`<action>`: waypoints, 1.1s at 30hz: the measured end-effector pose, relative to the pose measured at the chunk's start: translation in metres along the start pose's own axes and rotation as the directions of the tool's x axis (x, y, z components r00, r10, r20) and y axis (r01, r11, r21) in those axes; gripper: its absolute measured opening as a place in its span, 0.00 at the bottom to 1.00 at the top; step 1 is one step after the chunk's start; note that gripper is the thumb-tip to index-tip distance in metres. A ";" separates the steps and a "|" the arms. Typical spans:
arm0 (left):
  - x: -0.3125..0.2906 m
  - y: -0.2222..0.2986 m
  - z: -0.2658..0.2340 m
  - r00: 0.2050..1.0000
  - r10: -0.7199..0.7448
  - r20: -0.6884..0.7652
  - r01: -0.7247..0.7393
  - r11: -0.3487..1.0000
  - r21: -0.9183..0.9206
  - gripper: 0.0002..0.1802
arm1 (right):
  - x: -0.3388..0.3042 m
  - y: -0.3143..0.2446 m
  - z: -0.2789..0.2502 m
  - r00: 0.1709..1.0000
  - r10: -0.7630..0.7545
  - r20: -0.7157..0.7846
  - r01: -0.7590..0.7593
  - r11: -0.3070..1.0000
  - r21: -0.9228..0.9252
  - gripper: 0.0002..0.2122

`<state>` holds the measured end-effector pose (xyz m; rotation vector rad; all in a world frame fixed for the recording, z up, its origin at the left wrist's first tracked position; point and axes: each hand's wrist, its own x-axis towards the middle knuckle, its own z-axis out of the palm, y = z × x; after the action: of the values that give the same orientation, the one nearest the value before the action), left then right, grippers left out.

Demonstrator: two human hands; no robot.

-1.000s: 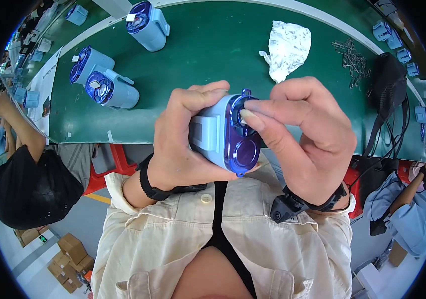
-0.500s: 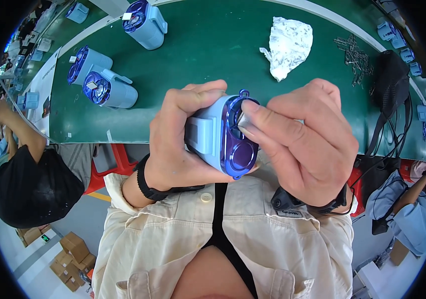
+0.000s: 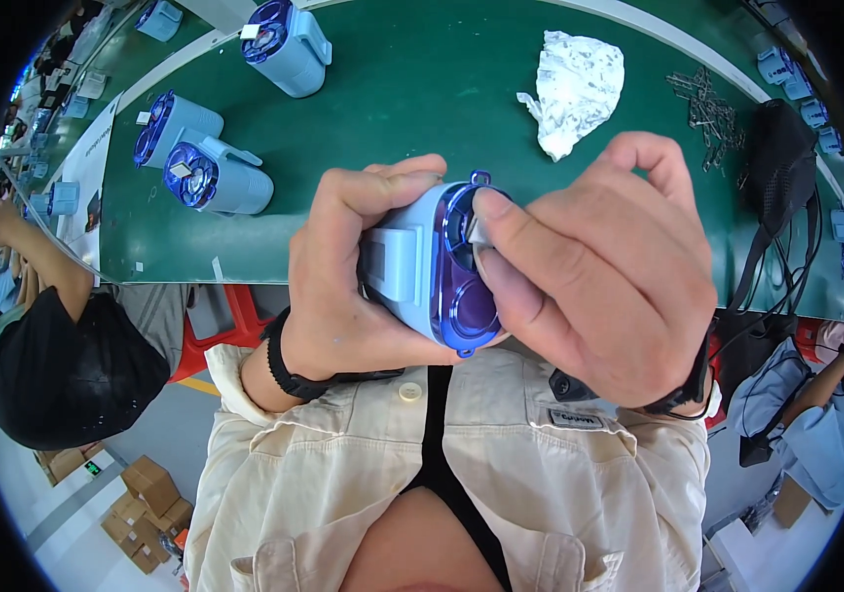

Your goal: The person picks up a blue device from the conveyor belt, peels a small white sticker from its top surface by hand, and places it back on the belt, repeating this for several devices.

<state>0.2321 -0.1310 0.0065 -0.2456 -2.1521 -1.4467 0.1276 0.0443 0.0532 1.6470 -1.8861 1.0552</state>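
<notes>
A light-blue plastic device (image 3: 426, 286) with a glossy purple-blue front and a clip on its side is in my left hand (image 3: 328, 261). The left thumb and fingers wrap round its body, holding the front toward my right. My right hand (image 3: 614, 271) pinches a small whitish square tab (image 3: 478, 233) between thumb and forefinger. That tab is at the upper round opening of the device's front, partly hidden by the fingertips. On the green table, three similar devices (image 3: 289, 59) lie to the far left, each with a small white tab on its front.
Crumpled white wrapping (image 3: 578, 94) lies on the green table (image 3: 422, 99), with a heap of small dark metal pieces (image 3: 708, 113) to its right. A black bag (image 3: 775, 153) with straps and cables sits at the right edge. Co-workers (image 3: 76, 365) sit on both sides.
Both hands and the device have shifted slightly left. The right hand's fingers have turned a little at the tab, with the thumb and forefinger still pinching it.
</notes>
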 end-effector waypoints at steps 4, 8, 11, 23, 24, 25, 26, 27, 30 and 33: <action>0.000 -0.004 0.000 0.997 0.071 0.003 -0.071 0.988 0.138 0.49 | -0.001 -0.011 0.002 0.999 0.012 0.049 -0.006 0.991 -0.134 0.16; 0.001 -0.009 0.000 0.996 0.088 -0.034 -0.087 0.995 0.052 0.50 | -0.002 -0.002 0.006 0.995 0.087 0.054 -0.092 0.990 0.107 0.16; 0.002 -0.011 0.000 0.997 0.070 -0.042 -0.074 0.993 -0.094 0.51 | -0.009 0.007 0.008 0.961 0.238 0.143 -0.277 0.860 0.428 0.17; 0.004 -0.006 -0.006 0.990 0.081 0.119 -0.056 0.979 -0.196 0.51 | -0.005 0.000 0.029 0.764 0.463 0.450 -0.507 -0.002 0.862 0.19; 0.003 -0.005 -0.009 0.987 0.055 0.150 -0.028 0.983 -0.180 0.51 | -0.005 0.002 0.028 0.753 0.446 0.484 -0.509 -0.072 0.858 0.19; 0.003 -0.005 -0.010 0.983 0.030 0.180 0.000 0.987 -0.164 0.50 | -0.006 0.005 0.028 0.752 0.445 0.486 -0.511 -0.072 0.856 0.19; 0.002 -0.006 -0.009 0.984 0.029 0.178 0.000 0.986 -0.166 0.50 | -0.007 0.007 0.029 0.764 0.420 0.490 -0.505 -0.083 0.859 0.19; 0.001 -0.007 -0.009 0.983 0.024 0.185 0.014 0.979 -0.205 0.50 | -0.008 0.010 0.028 0.775 0.396 0.493 -0.500 -0.093 0.861 0.18; -0.001 -0.011 -0.008 0.981 0.016 0.193 0.041 0.957 -0.286 0.49 | -0.006 0.008 0.026 0.772 0.374 0.514 -0.512 -0.114 0.852 0.18; -0.001 -0.013 -0.010 0.979 -0.026 0.201 0.112 0.895 -0.432 0.49 | -0.001 -0.001 0.022 0.747 0.377 0.547 -0.540 -0.135 0.831 0.18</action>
<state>0.2301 -0.1451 -0.0019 -0.4933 -1.9605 -2.0201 0.1322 0.0281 0.0385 1.4038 -1.8403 3.3042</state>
